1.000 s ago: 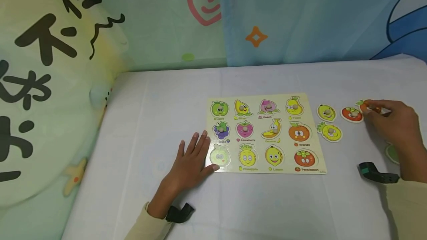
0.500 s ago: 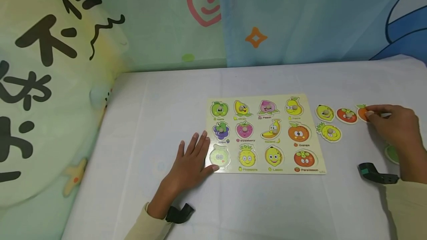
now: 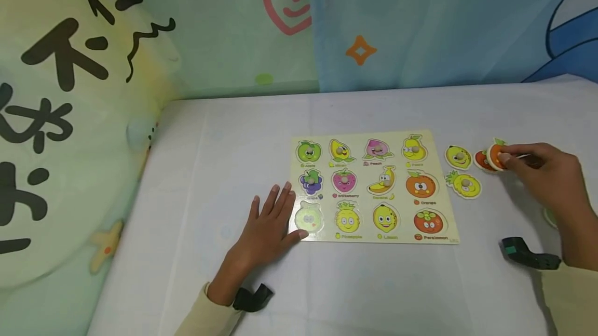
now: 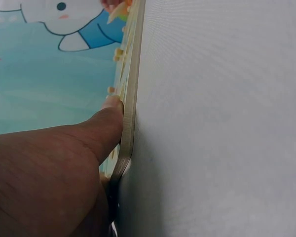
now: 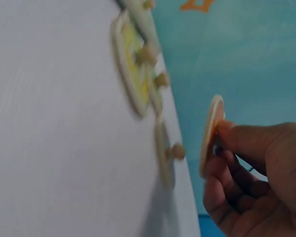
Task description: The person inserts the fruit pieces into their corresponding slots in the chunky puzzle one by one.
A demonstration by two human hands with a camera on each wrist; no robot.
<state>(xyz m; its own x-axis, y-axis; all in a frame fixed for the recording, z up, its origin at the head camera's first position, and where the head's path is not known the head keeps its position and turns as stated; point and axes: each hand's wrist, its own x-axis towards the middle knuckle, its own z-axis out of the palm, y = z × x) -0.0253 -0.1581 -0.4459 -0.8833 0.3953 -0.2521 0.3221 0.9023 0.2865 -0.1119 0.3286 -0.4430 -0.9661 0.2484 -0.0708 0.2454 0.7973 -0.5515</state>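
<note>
My right hand (image 3: 546, 175) pinches an orange puzzle piece (image 3: 495, 155) with a green leaf. In the right wrist view this orange piece (image 5: 212, 133) is lifted off the table and tilted on edge. Partly behind it lies the persimmon piece (image 3: 482, 161). My left hand (image 3: 263, 227) rests with straight fingers on the left edge of the fruit puzzle board (image 3: 364, 239); the left wrist view has its thumb (image 4: 106, 123) against the board's edge (image 4: 130, 94). Several fruits sit in the board, among them a green apple (image 3: 309, 152) and grapes (image 3: 311, 182). The board's orange slot (image 3: 421, 186) holds no piece.
Right of the board lie a lemon piece (image 3: 458, 157) and a pineapple piece (image 3: 465, 186), both with wooden knobs. A green piece (image 3: 550, 217) is mostly hidden behind my right wrist. A printed curtain (image 3: 420, 24) stands behind the white table (image 3: 224, 144).
My right hand has lifted the orange piece from the table and carried it left, over the persimmon piece. The persimmon piece shifted left earlier. My left hand stays on the board.
</note>
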